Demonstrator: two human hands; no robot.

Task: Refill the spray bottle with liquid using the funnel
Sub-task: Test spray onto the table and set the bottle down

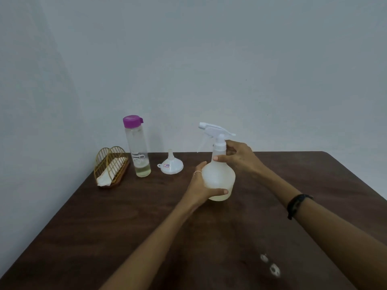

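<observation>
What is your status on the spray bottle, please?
Left hand gripping spray bottle body; right hand on its neck. Trigger head on. Funnel idle, nothing blocking.

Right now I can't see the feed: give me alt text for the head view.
Two hands hold a frosted spray bottle upright on a dark wooden table: the left hand cups its body, the right hand grips its neck below the trigger head. Behind, left to right, stand a gold wire holder, a purple-capped bottle and an upside-down funnel.
</observation>
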